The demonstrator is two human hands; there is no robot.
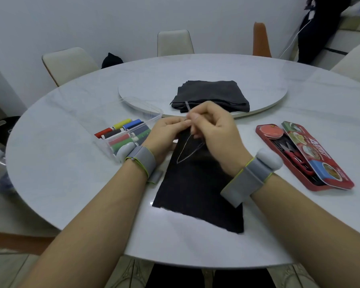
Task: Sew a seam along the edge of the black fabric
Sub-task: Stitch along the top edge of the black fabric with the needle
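A long strip of black fabric (195,188) lies on the white table, its near end by the table's front edge. My left hand (166,132) pinches the strip's far edge. My right hand (214,129) is curled beside it, fingertips pinching a needle that is too small to see clearly. A loop of pale thread (185,154) hangs from the fingers and lies across the fabric. Both wrists carry grey bands with white sensors.
A clear box of coloured thread spools (125,132) sits left of my hands. A red tin (303,156) with scissors lies open at the right. Folded dark cloth (210,94) rests on the round turntable (133,94) behind. Chairs (69,63) ring the table.
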